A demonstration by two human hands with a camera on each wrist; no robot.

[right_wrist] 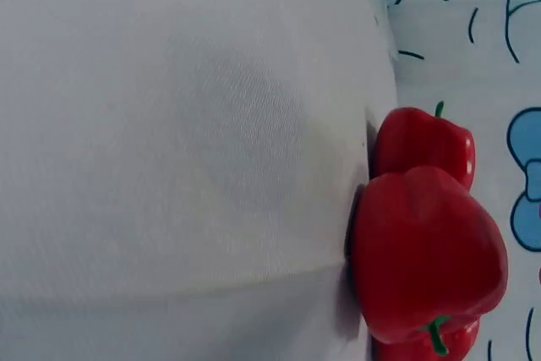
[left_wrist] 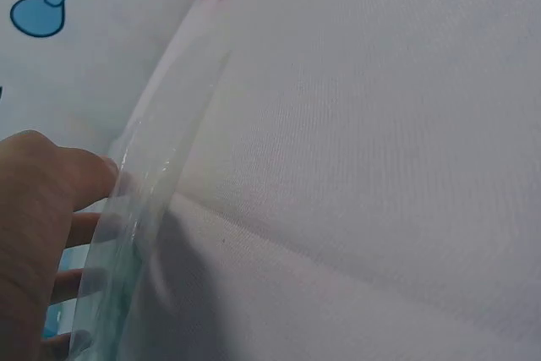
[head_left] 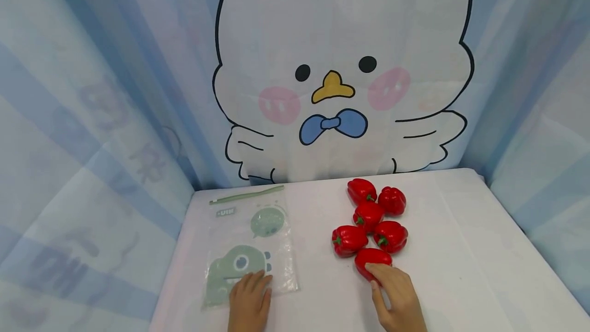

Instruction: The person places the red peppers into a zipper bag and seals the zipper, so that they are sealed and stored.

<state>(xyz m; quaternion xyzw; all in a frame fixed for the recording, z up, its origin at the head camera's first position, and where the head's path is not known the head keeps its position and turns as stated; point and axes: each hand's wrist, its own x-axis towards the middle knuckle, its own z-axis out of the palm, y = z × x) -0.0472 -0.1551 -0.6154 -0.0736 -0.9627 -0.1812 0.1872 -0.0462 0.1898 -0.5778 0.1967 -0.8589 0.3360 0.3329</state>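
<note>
A clear zip bag (head_left: 276, 275) with a green cartoon print and a green zip strip lies flat at the left. My left hand (head_left: 249, 296) is at its near edge, fingers stretched forward over the print. In the left wrist view the bag's edge (left_wrist: 161, 183) stands up a little, and my left fingers (left_wrist: 83, 230) show beyond it. My right hand (head_left: 398, 291) reaches the nearest red bell pepper (head_left: 371, 257), thumb apart from the index finger, whose tip overlaps it. The right wrist view shows that bell pepper (right_wrist: 427, 251) on the cloth, without the hand.
Several more red bell peppers (head_left: 392, 201) cluster behind the nearest one, right of the bag. White cloth (head_left: 451, 250) covers the table. A curtain (head_left: 341, 158) printed with a large cartoon bird hangs along the back edge, with striped blue curtain on both sides.
</note>
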